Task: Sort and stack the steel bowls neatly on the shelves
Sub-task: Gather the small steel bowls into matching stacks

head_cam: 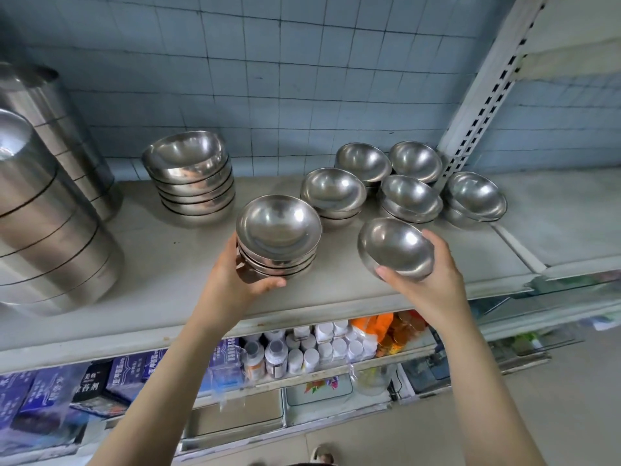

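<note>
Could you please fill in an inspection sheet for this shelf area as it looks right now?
Surface: pale shelf, bare at front left.
Job's things: bowl stack in left hand; single bowl in right hand; larger-bowl stack behind; five small-bowl piles back right.
Clutter: tall steel containers at the left end.
Grippers: left hand grips the bowl stack's side; right hand holds the single bowl tilted.
Cables: nothing seen.
Surroundings: tiled wall, slotted upright, bottles and boxes on the lower shelf.
</note>
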`<state>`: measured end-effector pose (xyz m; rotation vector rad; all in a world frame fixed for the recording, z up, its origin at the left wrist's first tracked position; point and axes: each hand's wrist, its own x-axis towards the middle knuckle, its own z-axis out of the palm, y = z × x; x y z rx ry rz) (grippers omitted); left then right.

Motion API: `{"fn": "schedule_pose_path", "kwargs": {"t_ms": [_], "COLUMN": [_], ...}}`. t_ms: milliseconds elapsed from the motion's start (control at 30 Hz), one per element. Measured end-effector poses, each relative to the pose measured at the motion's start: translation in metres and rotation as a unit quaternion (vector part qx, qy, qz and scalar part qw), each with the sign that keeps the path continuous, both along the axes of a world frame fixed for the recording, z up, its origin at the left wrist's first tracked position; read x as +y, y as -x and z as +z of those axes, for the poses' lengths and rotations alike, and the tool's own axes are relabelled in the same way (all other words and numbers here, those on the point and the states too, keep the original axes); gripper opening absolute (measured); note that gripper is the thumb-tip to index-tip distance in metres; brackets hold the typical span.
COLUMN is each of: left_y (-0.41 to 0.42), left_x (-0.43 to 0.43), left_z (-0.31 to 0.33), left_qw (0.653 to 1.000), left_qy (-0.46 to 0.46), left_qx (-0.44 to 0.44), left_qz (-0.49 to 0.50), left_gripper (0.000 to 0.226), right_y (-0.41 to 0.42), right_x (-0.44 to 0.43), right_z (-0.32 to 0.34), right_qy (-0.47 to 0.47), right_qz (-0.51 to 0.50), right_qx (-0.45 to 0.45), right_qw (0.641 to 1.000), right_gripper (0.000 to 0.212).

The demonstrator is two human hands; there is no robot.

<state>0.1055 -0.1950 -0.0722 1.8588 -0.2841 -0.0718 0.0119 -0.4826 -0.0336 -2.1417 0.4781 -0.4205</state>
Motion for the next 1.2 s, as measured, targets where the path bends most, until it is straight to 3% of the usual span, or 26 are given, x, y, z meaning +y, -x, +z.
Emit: {"fn": "schedule_pose_path", "kwargs": {"t_ms": [133, 267, 567, 800, 867, 967, 1067, 1200], "left_y": [-0.011, -0.018, -0.015, -0.016, -0.016, -0.018, -0.019, -0.016], "left_x": [0.016, 0.029, 0.043, 0.046, 0.046, 0.045, 0.038, 0.03], "left_z": [0.002, 0.005, 0.005, 0.001, 0.002, 0.009, 0.012, 0.009], "left_qw": [0.999, 0.998, 0.998, 0.995, 0.993, 0.992, 0.991, 0.99], "left_qy": [-0.026, -0.05, 0.047, 0.092, 0.103, 0.115, 0.127, 0.135], "left_qx": [0.004, -0.008, -0.031, -0.024, -0.029, -0.023, -0.034, -0.045], "left_qz": [0.025, 0.041, -0.014, -0.034, -0.043, -0.042, -0.029, -0.005], "left_gripper": [0.11, 0.11, 0.08, 0.085, 0.103, 0.117, 0.102, 0.087], "right_y": [-0.013, -0.05, -0.095, -0.099, -0.099, -0.099, -0.103, -0.117], "right_x": [0.04, 0.094, 0.146, 0.14, 0.128, 0.096, 0.056, 0.026], "right_z": [0.031, 0.058, 0.036, 0.033, 0.032, 0.026, 0.011, -0.005], "right_qy": [-0.062, -0.024, 0.025, 0.0, -0.039, -0.075, -0.006, 0.129], "right_qz": [0.08, 0.182, 0.231, 0.274, 0.274, 0.155, 0.087, 0.129], "right_qx": [-0.055, -0.104, -0.03, -0.01, -0.033, -0.109, -0.105, -0.098], "right_qw": [0.993, 0.977, 0.972, 0.962, 0.96, 0.979, 0.991, 0.978], "right_gripper": [0.099, 0.093, 0.103, 0.11, 0.102, 0.071, 0.05, 0.037]}}
